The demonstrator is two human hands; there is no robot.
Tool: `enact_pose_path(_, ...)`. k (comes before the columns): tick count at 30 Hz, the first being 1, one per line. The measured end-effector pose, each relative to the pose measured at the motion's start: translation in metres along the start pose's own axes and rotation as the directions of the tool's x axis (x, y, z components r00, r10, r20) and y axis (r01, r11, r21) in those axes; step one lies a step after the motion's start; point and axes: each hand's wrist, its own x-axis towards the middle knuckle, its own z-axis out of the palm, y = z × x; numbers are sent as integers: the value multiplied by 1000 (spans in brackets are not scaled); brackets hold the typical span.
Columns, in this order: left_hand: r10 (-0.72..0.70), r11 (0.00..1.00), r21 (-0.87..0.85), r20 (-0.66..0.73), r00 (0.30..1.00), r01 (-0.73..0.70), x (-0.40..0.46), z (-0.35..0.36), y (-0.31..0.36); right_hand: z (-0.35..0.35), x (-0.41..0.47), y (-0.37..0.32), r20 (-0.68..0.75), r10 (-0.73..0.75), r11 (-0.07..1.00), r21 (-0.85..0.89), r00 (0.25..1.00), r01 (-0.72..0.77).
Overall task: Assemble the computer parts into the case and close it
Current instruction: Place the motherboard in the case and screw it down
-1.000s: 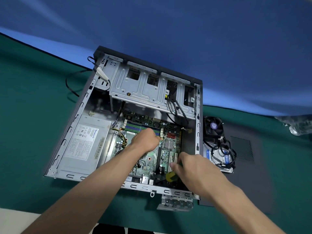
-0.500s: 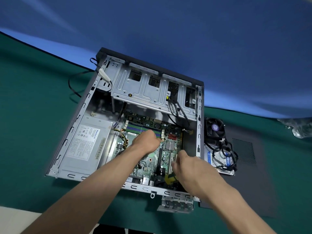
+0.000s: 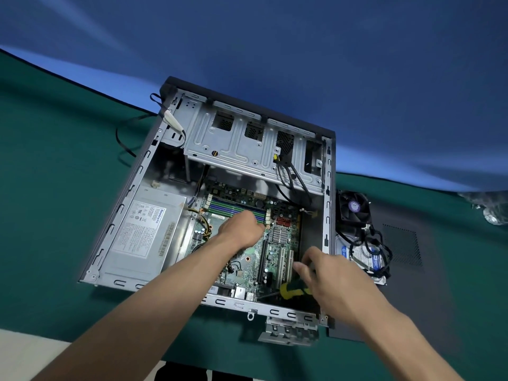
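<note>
The open computer case [image 3: 143,188] lies flat on the green counter [image 3: 55,188]. Inside it, the left hand [image 3: 242,229] rests curled on the motherboard [image 3: 277,243]; whether it grips anything is unclear. The right hand [image 3: 327,276] grips a yellow-and-green screwdriver [image 3: 291,291] at the case's near edge.

A green cloth [image 3: 55,204] covers the surface, and a blue backdrop [image 3: 302,50] hangs behind it. Crumpled clear plastic [image 3: 492,210] lies at the far right edge.
</note>
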Motion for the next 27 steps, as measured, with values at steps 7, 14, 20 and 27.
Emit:
enact_pose_path(7, 3, 1000, 5, 1, 1000, -3, 2, 1, 0, 10, -6, -1, -98, 20, 1000, 22, 995, -18)
enact_pose_path(14, -12, 1000, -20, 16, 1000, 12, 1, 0, 0, 6, -8, 6, -48, 11, 998, 59, 999, -8)
enact_pose_path(20, -6, 999, -39, 25, 1000, 7, 1, -1, 1, 8, -9, 4, -31, -24, 993, 116, 999, 28)
enact_pose_path(27, -12, 998, -54, 26, 1000, 14, -1, -1, 2, 7, -11, 3, -11, -7, 989, 147, 1000, 9)
